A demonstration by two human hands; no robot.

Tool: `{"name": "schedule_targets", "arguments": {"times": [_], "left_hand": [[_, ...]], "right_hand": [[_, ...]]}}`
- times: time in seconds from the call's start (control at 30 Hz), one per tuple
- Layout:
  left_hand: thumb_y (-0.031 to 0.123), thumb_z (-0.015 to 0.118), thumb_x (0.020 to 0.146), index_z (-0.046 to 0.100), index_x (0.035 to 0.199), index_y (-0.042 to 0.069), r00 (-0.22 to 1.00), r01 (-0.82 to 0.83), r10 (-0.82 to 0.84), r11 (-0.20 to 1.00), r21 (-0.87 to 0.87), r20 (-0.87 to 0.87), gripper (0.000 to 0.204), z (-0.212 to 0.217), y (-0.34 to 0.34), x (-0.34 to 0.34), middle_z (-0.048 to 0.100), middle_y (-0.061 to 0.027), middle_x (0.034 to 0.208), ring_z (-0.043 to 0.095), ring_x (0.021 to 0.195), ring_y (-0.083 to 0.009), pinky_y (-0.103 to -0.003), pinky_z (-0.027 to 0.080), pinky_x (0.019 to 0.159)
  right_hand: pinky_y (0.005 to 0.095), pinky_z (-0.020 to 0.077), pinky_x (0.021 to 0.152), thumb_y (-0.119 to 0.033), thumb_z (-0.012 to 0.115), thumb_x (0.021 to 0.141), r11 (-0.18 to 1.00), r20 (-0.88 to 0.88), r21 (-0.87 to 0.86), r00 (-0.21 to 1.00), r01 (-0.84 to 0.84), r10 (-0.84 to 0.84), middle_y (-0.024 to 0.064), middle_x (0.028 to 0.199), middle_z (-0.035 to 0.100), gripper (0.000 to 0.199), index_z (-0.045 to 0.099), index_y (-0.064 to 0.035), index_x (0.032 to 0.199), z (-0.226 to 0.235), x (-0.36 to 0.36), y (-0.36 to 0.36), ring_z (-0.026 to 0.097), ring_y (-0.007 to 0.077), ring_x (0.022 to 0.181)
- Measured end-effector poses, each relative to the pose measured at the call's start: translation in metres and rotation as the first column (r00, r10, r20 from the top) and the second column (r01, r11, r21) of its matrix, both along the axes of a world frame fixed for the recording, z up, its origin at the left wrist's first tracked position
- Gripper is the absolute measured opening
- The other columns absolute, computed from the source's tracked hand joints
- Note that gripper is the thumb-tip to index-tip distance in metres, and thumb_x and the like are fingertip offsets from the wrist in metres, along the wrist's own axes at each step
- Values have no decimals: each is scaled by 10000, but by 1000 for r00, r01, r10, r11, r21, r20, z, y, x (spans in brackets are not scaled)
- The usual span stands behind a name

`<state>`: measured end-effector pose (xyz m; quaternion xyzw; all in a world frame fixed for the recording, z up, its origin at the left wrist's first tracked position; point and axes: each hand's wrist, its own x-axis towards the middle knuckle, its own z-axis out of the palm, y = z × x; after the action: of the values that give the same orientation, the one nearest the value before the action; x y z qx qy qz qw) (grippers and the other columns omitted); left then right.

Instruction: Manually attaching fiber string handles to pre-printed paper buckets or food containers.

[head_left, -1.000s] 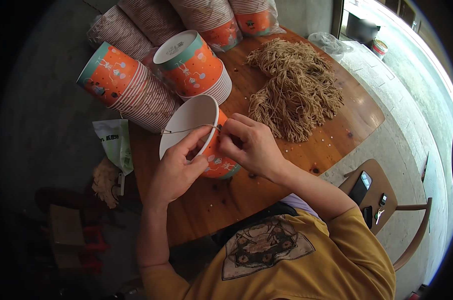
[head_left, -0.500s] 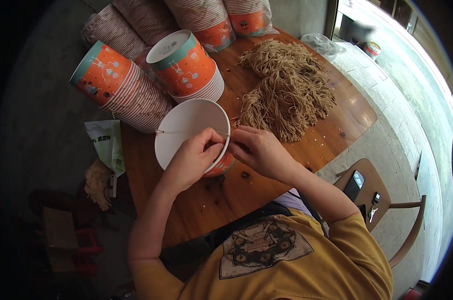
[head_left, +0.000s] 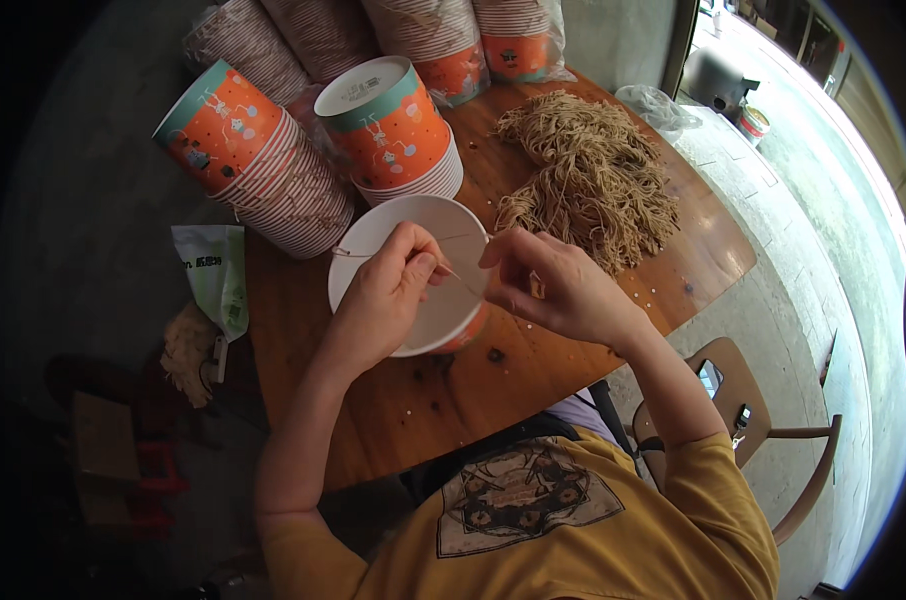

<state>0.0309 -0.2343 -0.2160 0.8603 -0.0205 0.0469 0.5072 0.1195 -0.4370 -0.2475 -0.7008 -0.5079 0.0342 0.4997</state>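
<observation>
A white-lined paper bucket with an orange outside stands on the table before me. A thin cord crosses its mouth from a small knot or loop on the left rim. Over the opening, my left hand is closed in a pinch on the cord. A short length of it slants from those fingertips toward the right thumb. My right hand is curled at the right rim, thumb and fingers around the cord; its exact grip is partly hidden.
A heap of tan cords lies right of the bucket on the wooden table. Stacked orange buckets stand behind, with another stack leaning left. A green-white bag hangs at the left edge. A chair with a phone stands right.
My hands have lifted off the rim and drawn apart, the left now over the opening. A short slanting length of cord shows between them. The whole view has shifted slightly.
</observation>
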Motion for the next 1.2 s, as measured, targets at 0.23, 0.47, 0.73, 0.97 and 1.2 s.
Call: {"name": "schedule_targets", "arguments": {"times": [0.23, 0.47, 0.73, 0.97, 1.2], "left_hand": [[125, 448, 994, 493, 1026, 48, 997, 67, -59, 979, -195, 48, 94, -4, -9, 8, 576, -9, 952, 560, 858, -78, -231, 471, 727], [51, 546, 899, 498, 1113, 17, 974, -88, -41, 838, -539, -222, 222, -3, -15, 2, 590, -42, 1008, 564, 910, -93, -238, 451, 793], [118, 607, 895, 550, 1019, 57, 952, -133, -73, 773, -620, -296, 148, -10, -14, 7, 616, -2, 874, 509, 736, -37, -190, 401, 674], [158, 594, 915, 561, 966, 80, 954, -130, -68, 781, -611, -291, 99, -11, -14, 7, 628, -3, 842, 525, 706, -38, -184, 412, 669], [126, 568, 915, 548, 990, 79, 955, -117, -84, 778, -618, -285, 91, -13, -12, 8, 621, -21, 872, 528, 738, -57, -202, 414, 678]], "right_hand": [[323, 455, 566, -186, 662, 856, 993, -67, -120, 998, 10, -18, 84, 658, 589, 174, 591, -38, 912, 13, 5, 16, 578, 182, 588], [235, 441, 608, -197, 621, 920, 993, -517, 68, 848, -100, 121, -21, 690, 587, 184, 594, -27, 854, -10, 13, 25, 521, 39, 663], [208, 417, 625, -196, 594, 935, 962, -586, 196, 763, -192, 272, -39, 820, 564, 155, 574, -43, 950, 8, 20, 17, 496, 26, 720], [266, 453, 551, -258, 588, 927, 978, -308, -114, 930, 173, -200, 45, 695, 567, 247, 597, -27, 1012, -7, 24, 3, 538, 87, 639], [210, 456, 557, -226, 578, 907, 997, -694, -72, 718, 2, -52, -15, 832, 598, 171, 602, -76, 984, -35, 6, 4, 539, 42, 699]]}}
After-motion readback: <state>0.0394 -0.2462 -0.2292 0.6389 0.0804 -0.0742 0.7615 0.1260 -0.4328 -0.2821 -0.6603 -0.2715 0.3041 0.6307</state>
